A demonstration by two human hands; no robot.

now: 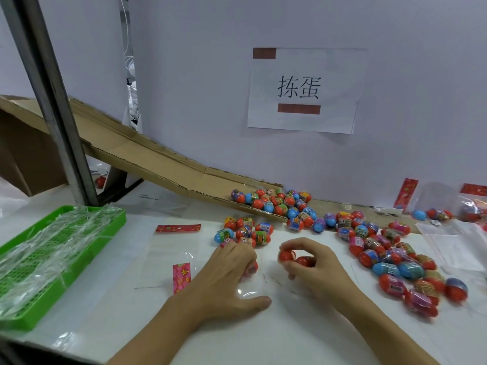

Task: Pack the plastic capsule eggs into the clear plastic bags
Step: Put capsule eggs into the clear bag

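Gripping two red capsule eggs (295,258) in curled fingers, the right hand (309,262) hovers over the white tabletop (303,335). The left hand (232,272) curls over another egg (251,268) on a clear plastic bag (168,248). Loose eggs (395,251) lie far right, more at the cardboard chute (147,156).

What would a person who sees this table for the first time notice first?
Probably the many red and blue capsule eggs, spread over the right side of the table and heaped at the foot of a cardboard ramp. Next, the right hand holding two red eggs at the centre, and the paper sign on the wall.
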